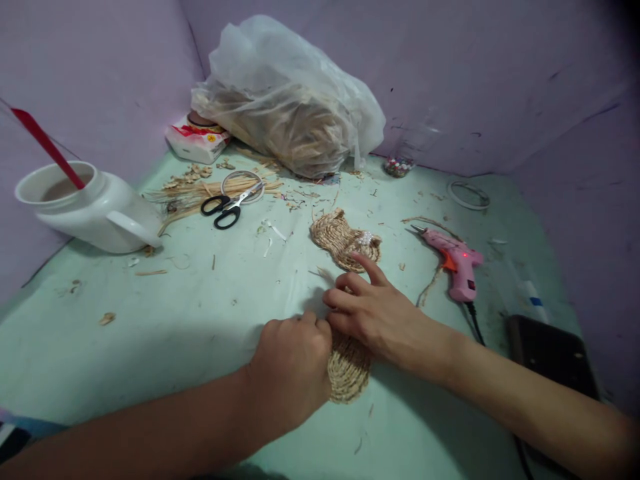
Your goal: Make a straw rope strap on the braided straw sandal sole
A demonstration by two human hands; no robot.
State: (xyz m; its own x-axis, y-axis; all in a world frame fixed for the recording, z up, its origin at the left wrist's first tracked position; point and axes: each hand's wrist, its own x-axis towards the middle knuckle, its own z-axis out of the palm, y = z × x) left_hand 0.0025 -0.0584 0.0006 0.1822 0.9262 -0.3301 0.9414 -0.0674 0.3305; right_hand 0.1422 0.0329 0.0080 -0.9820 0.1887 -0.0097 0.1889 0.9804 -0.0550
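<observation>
My left hand (295, 363) is closed around the left edge of a coiled, sole-shaped piece of twisted straw cord (349, 373), low over the table. My right hand (377, 317) has its fingers curled at the upper part of the same piece, the index finger raised a little; the exact contact is hidden. Just beyond lies a similar straw slipper (333, 237) with a cluster of white beads on it. To the right, a pink glue gun (457, 260) rests on its side, red light lit, beside a loose length of straw cord (429, 287).
Black-handled scissors (230, 205) and a tape roll (257, 179) lie on straw strands at the left. A white jug (115, 207), tissue pack (197, 140), large plastic bag (300, 93) and jar of beads (399, 165) stand behind. A dark box (553, 353) sits at right.
</observation>
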